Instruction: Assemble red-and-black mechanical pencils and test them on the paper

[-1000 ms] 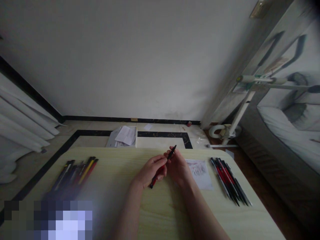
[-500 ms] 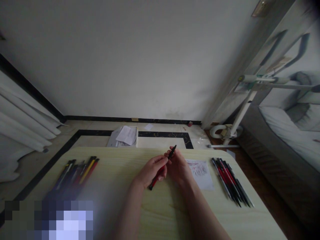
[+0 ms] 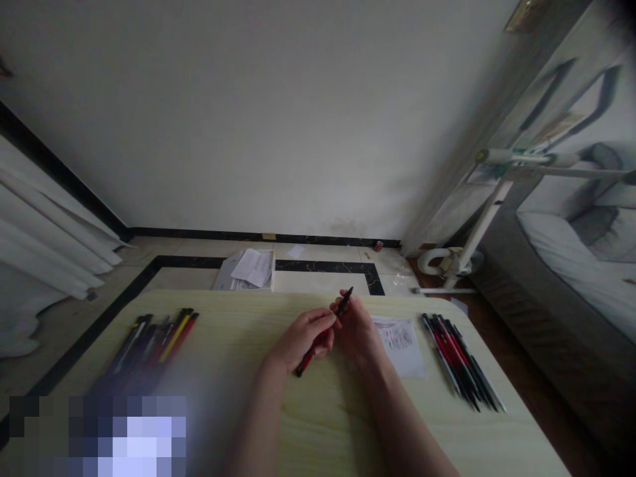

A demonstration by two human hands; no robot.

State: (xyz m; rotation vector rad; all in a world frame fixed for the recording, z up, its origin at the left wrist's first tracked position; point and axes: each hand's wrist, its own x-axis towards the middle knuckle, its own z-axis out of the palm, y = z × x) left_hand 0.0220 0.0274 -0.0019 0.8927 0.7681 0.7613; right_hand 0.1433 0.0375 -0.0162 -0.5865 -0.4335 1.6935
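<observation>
A pen with a red barrel (image 3: 307, 360) and black ends slants between my hands above the table, its black front pointing away from me. My left hand (image 3: 301, 334) is closed around the red barrel. At the black front part, the fingers of my right hand (image 3: 362, 336) are curled against the pen; some fingertips are hidden. Just right of that hand lies a white sheet of paper (image 3: 405, 351) covered with red and dark scribbles. Several pens (image 3: 457, 358), red, black and clear, lie side by side at the right of the table.
On the table's (image 3: 238, 344) left lies another group of pens (image 3: 154, 341), partly blurred. Beyond the far edge, a box of papers (image 3: 253, 268) rests on the floor. White exercise equipment (image 3: 481, 225) and a grey sofa (image 3: 521, 291) stand to the right, a white curtain (image 3: 44, 225) to the left.
Both hands keep their hold on the pen in nearly the same place. The view has shifted only slightly.
</observation>
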